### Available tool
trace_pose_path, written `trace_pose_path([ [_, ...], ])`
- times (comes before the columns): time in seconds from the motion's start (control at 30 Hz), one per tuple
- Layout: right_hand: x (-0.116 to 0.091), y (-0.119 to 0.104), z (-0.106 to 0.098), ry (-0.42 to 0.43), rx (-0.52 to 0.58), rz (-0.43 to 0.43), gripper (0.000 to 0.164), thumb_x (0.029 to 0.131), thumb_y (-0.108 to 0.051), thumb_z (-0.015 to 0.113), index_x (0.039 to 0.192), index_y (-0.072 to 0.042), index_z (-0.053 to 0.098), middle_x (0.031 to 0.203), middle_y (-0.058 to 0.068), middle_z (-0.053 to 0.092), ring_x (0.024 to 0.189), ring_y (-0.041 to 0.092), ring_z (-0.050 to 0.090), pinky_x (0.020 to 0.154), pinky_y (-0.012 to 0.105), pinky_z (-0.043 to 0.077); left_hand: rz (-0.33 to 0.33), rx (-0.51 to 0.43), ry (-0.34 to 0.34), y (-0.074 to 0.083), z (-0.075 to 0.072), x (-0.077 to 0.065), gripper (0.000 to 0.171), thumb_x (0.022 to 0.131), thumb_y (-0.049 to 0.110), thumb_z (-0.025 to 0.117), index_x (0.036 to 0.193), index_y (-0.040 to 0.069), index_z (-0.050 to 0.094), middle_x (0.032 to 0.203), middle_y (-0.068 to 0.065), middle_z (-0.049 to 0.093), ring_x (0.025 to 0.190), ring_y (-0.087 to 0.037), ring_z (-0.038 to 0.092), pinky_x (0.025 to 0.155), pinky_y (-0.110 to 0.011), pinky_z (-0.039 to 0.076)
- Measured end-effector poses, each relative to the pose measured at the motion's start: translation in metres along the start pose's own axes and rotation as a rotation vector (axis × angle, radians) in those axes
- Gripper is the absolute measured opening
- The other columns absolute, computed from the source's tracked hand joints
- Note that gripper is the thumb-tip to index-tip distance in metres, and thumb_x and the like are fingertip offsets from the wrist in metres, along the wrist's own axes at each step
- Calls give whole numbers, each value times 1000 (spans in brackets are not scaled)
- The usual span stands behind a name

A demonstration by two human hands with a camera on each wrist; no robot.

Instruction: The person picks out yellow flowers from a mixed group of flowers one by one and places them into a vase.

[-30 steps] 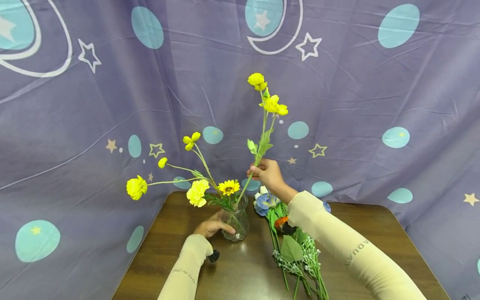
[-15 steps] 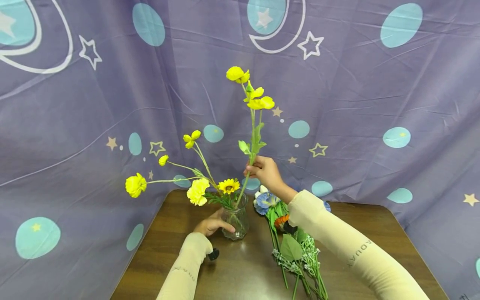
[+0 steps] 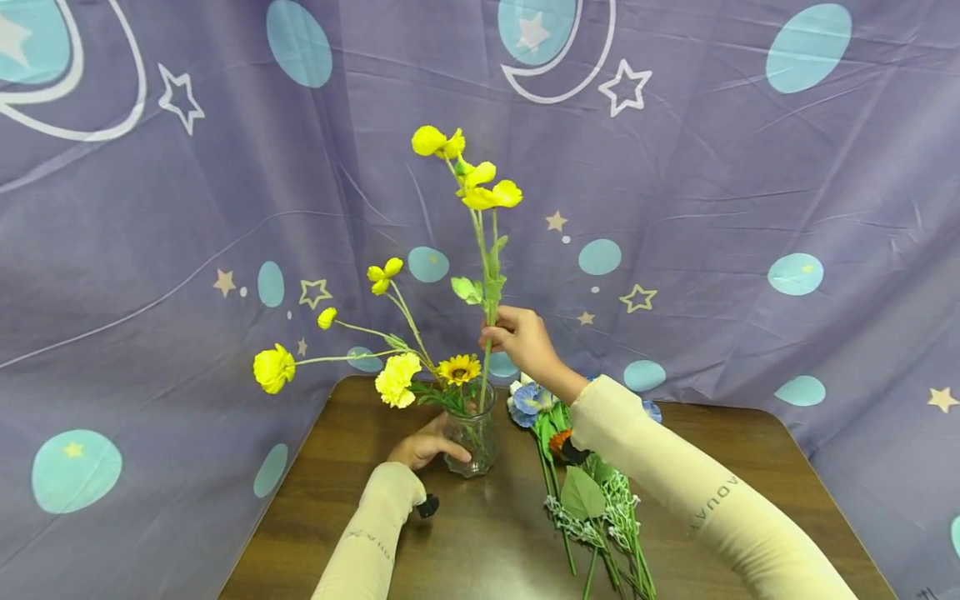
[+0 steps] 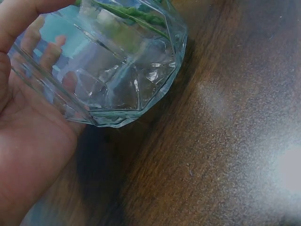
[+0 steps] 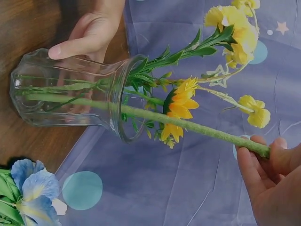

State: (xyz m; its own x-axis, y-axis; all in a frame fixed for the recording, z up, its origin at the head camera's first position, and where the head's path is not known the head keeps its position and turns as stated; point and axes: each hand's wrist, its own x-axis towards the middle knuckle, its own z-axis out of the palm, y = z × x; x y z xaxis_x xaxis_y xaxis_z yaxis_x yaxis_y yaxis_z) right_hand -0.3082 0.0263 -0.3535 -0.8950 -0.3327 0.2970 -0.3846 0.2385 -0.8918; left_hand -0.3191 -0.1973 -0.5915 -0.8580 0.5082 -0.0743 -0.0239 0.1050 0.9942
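Note:
A clear glass vase [image 3: 472, 446] stands on the wooden table, and my left hand [image 3: 426, 447] grips its left side, thumb across the front. In the left wrist view, fingers [image 4: 51, 52] show through the glass. My right hand [image 3: 528, 340] pinches the green stem of a tall yellow flower [image 3: 483, 250] above the rim. In the right wrist view that stem [image 5: 188, 125] runs down inside the vase, its lower end near the bottom. A small sunflower [image 3: 459, 369], a pale yellow carnation-like bloom [image 3: 397, 381] and a branching yellow flower [image 3: 274, 368] lean left in the vase.
On the table [image 3: 480, 550], right of the vase, lies a bunch of flowers: a blue bloom [image 3: 534, 400], an orange one [image 3: 558, 442], a broad green leaf [image 3: 582, 493] and small white sprigs [image 3: 621, 517]. A patterned purple curtain [image 3: 675, 208] hangs behind.
The tall yellow flower's top has swung left, from leaning right to nearly upright with a slight left lean. My right hand has shifted slightly left with the stem; my left hand stays on the vase.

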Motion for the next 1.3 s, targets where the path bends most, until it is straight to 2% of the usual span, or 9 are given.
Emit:
trace_pose_path([
  [0.17, 1, -2, 3, 2, -25, 5, 11, 97, -4, 63, 101, 4, 71, 99, 24, 74, 93, 41, 73, 82, 44, 63, -11, -14, 10, 0, 0, 0, 105, 71, -4, 82, 160, 9, 26, 162, -17, 35, 147, -34, 31, 125, -57, 19],
  [0.33, 4, -1, 7, 9, -57, 32, 13, 97, -8, 66, 101, 2, 74, 98, 20, 76, 92, 37, 75, 79, 38, 63, 10, -13, 1, -1, 0, 0, 106, 71, -4, 81, 160, 6, 24, 164, -18, 30, 149, -36, 28, 125, -58, 18],
  [0.53, 6, 0, 9, 9, -73, 58, 13, 95, -9, 68, 101, 0, 75, 97, 19, 77, 91, 35, 75, 76, 32, 63, 31, -1, -11, -1, -1, 2, 103, 71, -5, 82, 159, 8, 29, 161, -17, 36, 145, -31, 35, 124, -55, 23],
  [0.7, 6, 4, 10, -14, -144, 62, 16, 95, -12, 70, 104, -2, 77, 99, 16, 78, 92, 31, 75, 81, 38, 63, 8, -3, 1, 0, -1, 1, 107, 71, -5, 83, 160, 13, 27, 163, -13, 34, 147, -31, 32, 124, -54, 23],
  [0.83, 6, 9, 12, -22, -175, 62, 17, 95, -14, 69, 105, -2, 77, 100, 15, 78, 95, 34, 74, 83, 42, 62, -19, -11, 4, 1, -1, 1, 111, 71, -4, 83, 162, 17, 22, 166, -11, 30, 150, -31, 28, 125, -54, 21],
  [0.97, 7, 11, 16, -12, -199, 63, 16, 95, -13, 70, 105, -3, 77, 98, 15, 78, 92, 34, 74, 79, 38, 63, -37, -18, 4, 0, 0, 1, 113, 72, -3, 83, 163, 17, 20, 167, -11, 28, 151, -33, 27, 125, -55, 20],
  [1.1, 8, 11, 17, 9, -235, 64, 14, 95, -13, 71, 103, -4, 77, 94, 13, 79, 82, 27, 74, 73, 32, 62, -48, -21, 17, -1, -1, 1, 114, 71, -3, 83, 163, 16, 18, 167, -12, 27, 151, -34, 26, 125, -56, 20],
  [1.3, 8, 13, 17, 19, -241, 71, 16, 94, -16, 73, 104, -4, 77, 92, 12, 79, 77, 19, 72, 72, 34, 61, -53, -21, 23, -1, -1, 1, 112, 71, -3, 83, 163, 16, 21, 166, -11, 30, 151, -34, 27, 125, -56, 19],
])
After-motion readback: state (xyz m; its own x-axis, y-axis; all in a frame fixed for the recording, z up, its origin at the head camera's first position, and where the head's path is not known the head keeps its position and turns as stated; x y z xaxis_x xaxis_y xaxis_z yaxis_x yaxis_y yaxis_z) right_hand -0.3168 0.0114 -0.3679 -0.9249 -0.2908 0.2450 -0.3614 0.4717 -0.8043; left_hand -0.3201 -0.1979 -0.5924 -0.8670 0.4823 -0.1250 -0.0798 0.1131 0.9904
